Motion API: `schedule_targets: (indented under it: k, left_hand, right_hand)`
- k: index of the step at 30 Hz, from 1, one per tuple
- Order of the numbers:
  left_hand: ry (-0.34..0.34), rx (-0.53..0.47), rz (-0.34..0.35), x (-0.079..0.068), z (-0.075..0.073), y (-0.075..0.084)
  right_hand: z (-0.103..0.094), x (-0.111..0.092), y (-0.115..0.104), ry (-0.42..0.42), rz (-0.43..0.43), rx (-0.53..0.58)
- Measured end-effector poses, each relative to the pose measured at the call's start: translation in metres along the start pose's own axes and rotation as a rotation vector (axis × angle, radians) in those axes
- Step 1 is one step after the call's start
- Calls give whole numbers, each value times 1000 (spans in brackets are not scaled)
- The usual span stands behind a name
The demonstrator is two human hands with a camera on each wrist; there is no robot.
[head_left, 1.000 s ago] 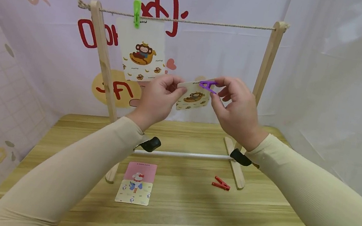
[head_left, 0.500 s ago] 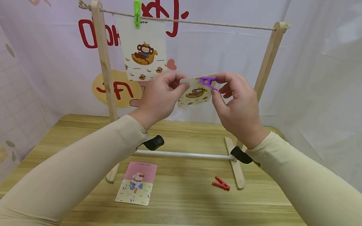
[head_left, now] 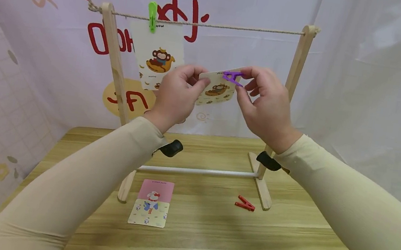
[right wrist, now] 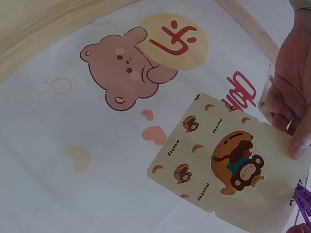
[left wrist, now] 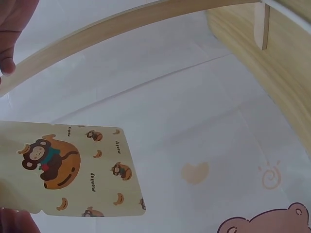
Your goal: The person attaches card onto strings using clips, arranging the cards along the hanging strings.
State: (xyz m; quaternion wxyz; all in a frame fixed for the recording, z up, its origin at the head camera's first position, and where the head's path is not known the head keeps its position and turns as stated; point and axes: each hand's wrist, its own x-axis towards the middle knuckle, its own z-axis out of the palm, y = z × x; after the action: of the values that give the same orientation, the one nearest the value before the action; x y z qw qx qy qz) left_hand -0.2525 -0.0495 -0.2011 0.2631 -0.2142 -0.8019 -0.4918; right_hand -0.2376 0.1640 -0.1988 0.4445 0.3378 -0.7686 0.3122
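My left hand [head_left: 178, 93] pinches the left edge of a cream monkey card [head_left: 216, 90] between thumb and fingers. A purple clothespin [head_left: 233, 77] is pinched by its handle ends in my right hand [head_left: 266, 102]. Its nose overlaps the card's top edge; whether it bites on the card I cannot tell. Both hands are held up below the rope [head_left: 223, 26]. In the left wrist view the card [left wrist: 107, 165] shows its monkey print. The right wrist view has the purple clothespin [right wrist: 303, 199] at the card's edge, partly cut off.
A green clothespin [head_left: 152, 17] fastens another monkey card [head_left: 158, 45] to the rope, strung between two wooden posts [head_left: 298, 66]. A white crossbar [head_left: 201, 172] joins their feet. On the table [head_left: 198, 241] lie a red clothespin [head_left: 245, 203] and a pink-and-yellow rabbit card [head_left: 151, 202].
Both hands have risen toward the rope, carrying the monkey card and purple clothespin up together. The hanging card, red clothespin and rabbit card have stayed in place.
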Motion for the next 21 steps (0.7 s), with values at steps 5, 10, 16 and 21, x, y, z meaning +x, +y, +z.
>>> schedule_targets:
  k: [5, 10, 16, 21]
  left_hand:
    - [24, -2, 1, 6, -4, 4]
    - [30, -28, -2, 12, -7, 6]
    - [43, -20, 11, 21, -11, 10]
    - [61, 15, 14, 27, -15, 14]
  right_hand:
    - [-1, 9, -1, 5, -43, -26]
    - [-2, 18, -3, 10, -68, -37]
    - [-4, 29, -6, 14, -74, -52]
    - [-5, 38, -9, 14, -88, -64]
